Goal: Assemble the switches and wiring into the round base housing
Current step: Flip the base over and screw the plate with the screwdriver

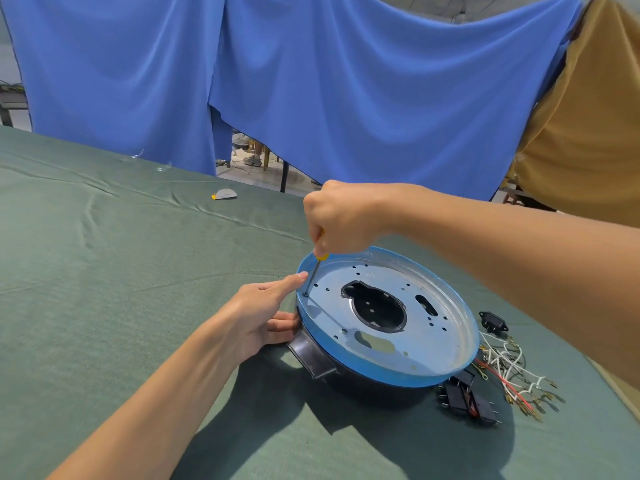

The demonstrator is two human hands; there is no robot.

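Note:
The round base housing (398, 374) is black with a blue rim and a perforated silver metal plate (433, 327) on top; it sits on the green cloth. My right hand (341, 220) grips a yellow-handled screwdriver (316, 270) held upright, its tip at a hole by the plate's left edge. My left hand (263, 315) rests against the housing's left side, the forefinger stretched along the rim, the thumb on the black wall. Black rocker switches (464, 398) and a bundle of white and red wires (509, 372) with metal terminals lie just right of the housing.
A black power socket (493, 322) lies behind the wires. A small white and yellow scrap (225, 194) sits far back on the green-covered table (121, 271). Blue cloth (311, 81) and tan cloth (588, 133) hang behind the table.

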